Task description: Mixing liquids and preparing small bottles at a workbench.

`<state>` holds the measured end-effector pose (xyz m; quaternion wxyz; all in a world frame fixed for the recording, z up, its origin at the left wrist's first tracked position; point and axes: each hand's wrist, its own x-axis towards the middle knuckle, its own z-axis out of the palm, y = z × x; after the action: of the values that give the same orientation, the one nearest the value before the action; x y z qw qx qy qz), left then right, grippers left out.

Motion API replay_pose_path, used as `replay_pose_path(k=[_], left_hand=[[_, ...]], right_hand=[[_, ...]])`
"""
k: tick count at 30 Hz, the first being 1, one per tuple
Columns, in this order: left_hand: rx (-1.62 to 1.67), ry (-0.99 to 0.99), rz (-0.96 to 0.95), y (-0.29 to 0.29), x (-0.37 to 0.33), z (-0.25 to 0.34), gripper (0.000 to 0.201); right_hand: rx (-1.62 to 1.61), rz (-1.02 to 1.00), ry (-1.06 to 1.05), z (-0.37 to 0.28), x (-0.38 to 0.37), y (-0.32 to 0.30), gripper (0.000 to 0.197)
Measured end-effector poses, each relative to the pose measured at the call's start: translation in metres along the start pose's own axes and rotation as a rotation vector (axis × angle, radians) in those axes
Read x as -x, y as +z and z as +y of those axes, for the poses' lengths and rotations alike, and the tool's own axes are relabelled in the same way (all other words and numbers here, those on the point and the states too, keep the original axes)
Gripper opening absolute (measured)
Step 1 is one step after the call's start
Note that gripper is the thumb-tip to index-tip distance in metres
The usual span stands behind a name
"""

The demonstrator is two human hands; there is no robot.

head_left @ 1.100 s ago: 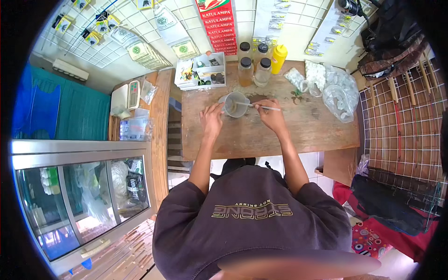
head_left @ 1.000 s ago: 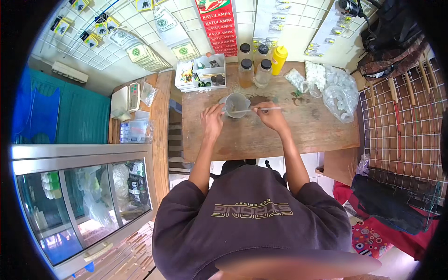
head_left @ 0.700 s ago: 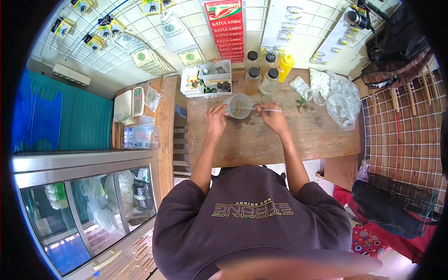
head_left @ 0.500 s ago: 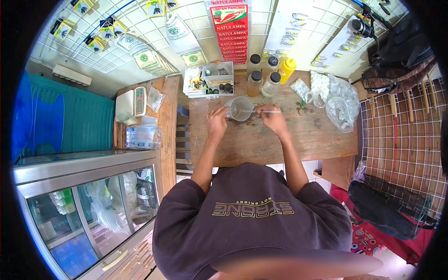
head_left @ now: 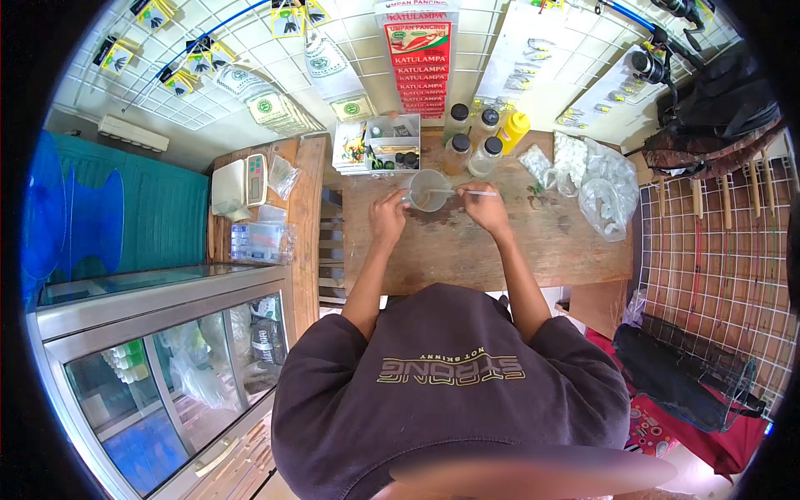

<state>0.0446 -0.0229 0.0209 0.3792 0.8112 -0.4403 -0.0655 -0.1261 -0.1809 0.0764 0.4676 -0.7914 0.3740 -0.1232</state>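
A clear plastic cup (head_left: 428, 178), seemingly with a handle at its left, is tilted toward me over the wooden table. My left hand (head_left: 388, 217) is closed on its left side. From the right, my right hand (head_left: 487, 208) pinches a thin, pale stirring stick (head_left: 481, 193), whose far end reaches into the cup. Some brownish matter shows low in the cup, too small to make out. Just beyond the cup stand several dark-capped bottles (head_left: 456, 152) and a yellow squeeze bottle (head_left: 514, 132).
A divided white organizer box (head_left: 395, 127) sits behind my left hand. Plastic bags of white pieces (head_left: 570, 160) lie at the table's right. On a side table at left are a scale (head_left: 254, 179) and packets (head_left: 260, 240). A glass-fronted cabinet (head_left: 167, 333) stands at lower left.
The whole view has shifted slightly. Between the frames the stick has moved a little, its end now lying farther into the cup. Both hands keep their holds.
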Motion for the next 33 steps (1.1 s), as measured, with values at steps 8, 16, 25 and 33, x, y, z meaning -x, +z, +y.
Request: replay_pose_path(k=[8, 16, 25, 33], left_hand=[[-0.019, -0.035, -0.058, -0.001, -0.010, 0.009, 0.032], [-0.046, -0.012, -0.014, 0.004, -0.004, 0.000, 0.032], [-0.043, -0.003, -0.043, 0.010, 0.000, -0.001, 0.030], [0.021, 0.014, -0.057, 0.011, 0.006, -0.018, 0.033]], right_hand=[[0.031, 0.064, -0.014, 0.016, -0.010, 0.013, 0.015], [0.086, -0.021, -0.020, -0.003, -0.007, -0.002, 0.016], [0.053, -0.045, -0.113, 0.021, -0.006, 0.000, 0.019], [0.054, 0.060, -0.151, 0.014, 0.009, 0.005, 0.017]])
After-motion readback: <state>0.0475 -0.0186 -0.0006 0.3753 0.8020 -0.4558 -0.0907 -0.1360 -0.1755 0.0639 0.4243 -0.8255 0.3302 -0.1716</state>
